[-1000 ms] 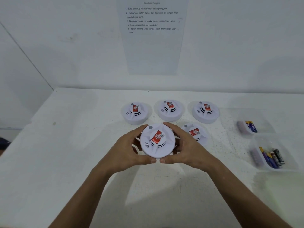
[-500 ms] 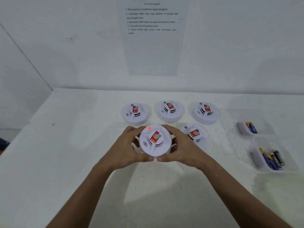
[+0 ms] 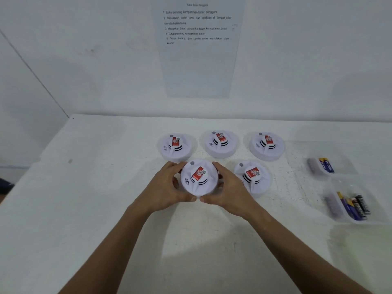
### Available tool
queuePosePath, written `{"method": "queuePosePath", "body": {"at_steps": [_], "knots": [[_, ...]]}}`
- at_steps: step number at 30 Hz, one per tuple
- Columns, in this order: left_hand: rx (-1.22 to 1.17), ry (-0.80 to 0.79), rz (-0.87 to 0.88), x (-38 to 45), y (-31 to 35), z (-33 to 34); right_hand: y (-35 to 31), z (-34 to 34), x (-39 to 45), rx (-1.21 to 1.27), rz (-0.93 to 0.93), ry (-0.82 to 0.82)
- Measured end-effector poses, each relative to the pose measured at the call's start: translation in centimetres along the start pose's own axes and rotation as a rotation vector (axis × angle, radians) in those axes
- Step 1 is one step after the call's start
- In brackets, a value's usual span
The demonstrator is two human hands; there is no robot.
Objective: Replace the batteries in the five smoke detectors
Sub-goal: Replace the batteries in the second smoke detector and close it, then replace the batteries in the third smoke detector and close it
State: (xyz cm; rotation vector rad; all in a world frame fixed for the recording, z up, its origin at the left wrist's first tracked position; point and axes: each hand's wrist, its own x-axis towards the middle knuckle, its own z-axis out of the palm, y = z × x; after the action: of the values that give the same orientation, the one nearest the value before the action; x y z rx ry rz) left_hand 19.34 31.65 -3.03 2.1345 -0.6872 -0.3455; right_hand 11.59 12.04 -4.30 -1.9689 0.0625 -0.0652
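Hands, left (image 3: 167,188) and right (image 3: 230,190), grip curled round front smoke detector (image 3: 198,179).

We see five white smoke detectors (image 3: 199,179) with red labels (image 3: 198,173) and black slots, blue-and-yellow batteries (image 3: 326,165) far right, black ones (image 3: 362,205) near right, white table (image 3: 84,209)

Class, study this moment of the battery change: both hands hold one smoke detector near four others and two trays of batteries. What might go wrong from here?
1. The held detector sits close to the neighbouring detector; the right hand may knock it.
2. All five look alike, so one may be skipped or redone.
3. The near tray and far tray look alike; old and new batteries may get mixed.
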Motion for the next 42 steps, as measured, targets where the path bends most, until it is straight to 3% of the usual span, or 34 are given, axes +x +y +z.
{"method": "queuePosePath", "body": {"at_steps": [10,19,24,27,31,36,42], "knots": [[0.101,0.023,-0.018,0.1,-0.1,0.6,0.5,1.1,0.0,-0.097,-0.033,0.062],[0.137,0.016,-0.059,-0.5,0.5,-0.4,-0.9,0.2,-0.4,-0.093,0.025,0.011],[0.144,0.183,-0.037,0.8,1.1,-4.3,-3.4,-1.6,2.0,-0.123,0.049,0.015],[0.133,0.207,-0.072,2.7,0.9,-6.6,-5.3,-1.3,5.2,-0.166,0.026,-0.008],[0.149,0.157,-0.102,4.8,0.1,-8.1,-5.9,-0.3,9.3,-0.24,0.034,-0.101],[0.279,-0.057,-0.119,6.6,-0.7,-7.9,-4.9,0.6,11.9,-0.344,0.105,-0.187],[0.255,-0.059,-0.167,7.9,-4.2,-7.0,-3.8,1.6,13.2,-0.383,0.114,-0.262]]}}
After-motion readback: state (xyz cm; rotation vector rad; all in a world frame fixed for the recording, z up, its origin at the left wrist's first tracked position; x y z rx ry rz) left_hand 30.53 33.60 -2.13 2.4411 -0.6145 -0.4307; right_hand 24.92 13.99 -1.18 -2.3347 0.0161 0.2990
